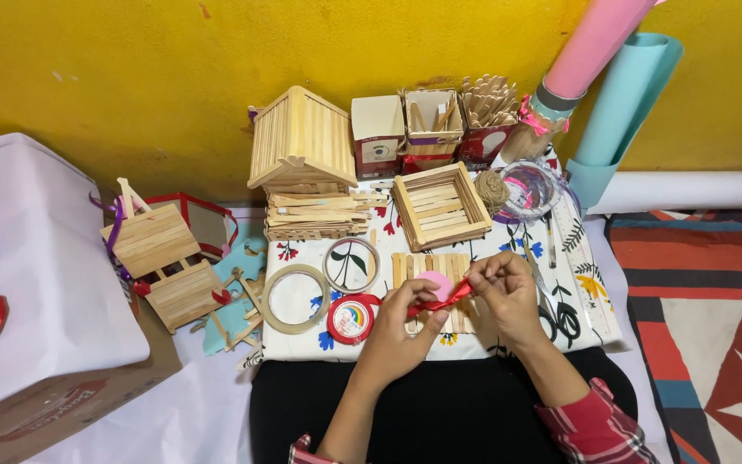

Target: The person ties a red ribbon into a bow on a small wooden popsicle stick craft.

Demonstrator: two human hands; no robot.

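Both my hands pinch a narrow red ribbon point(441, 298) stretched between them. My left hand point(398, 331) holds its lower left end, and my right hand point(503, 292) grips its upper right end. Under the ribbon lies a flat panel of wooden craft sticks point(431, 265) with a pink paper circle point(432, 282) on it. All of this rests on a floral cloth point(577, 283) over a low board. A red tape roll point(352, 319) sits just left of my left hand.
A stick house point(302, 137) on a stick pile point(315, 215), a square stick tray point(440, 206), two clear tape rolls point(294, 297), twine point(491, 187), boxes of sticks point(433, 120), pink and teal paper rolls point(611, 77), another stick model point(169, 253), a white-covered cardboard box point(36, 283).
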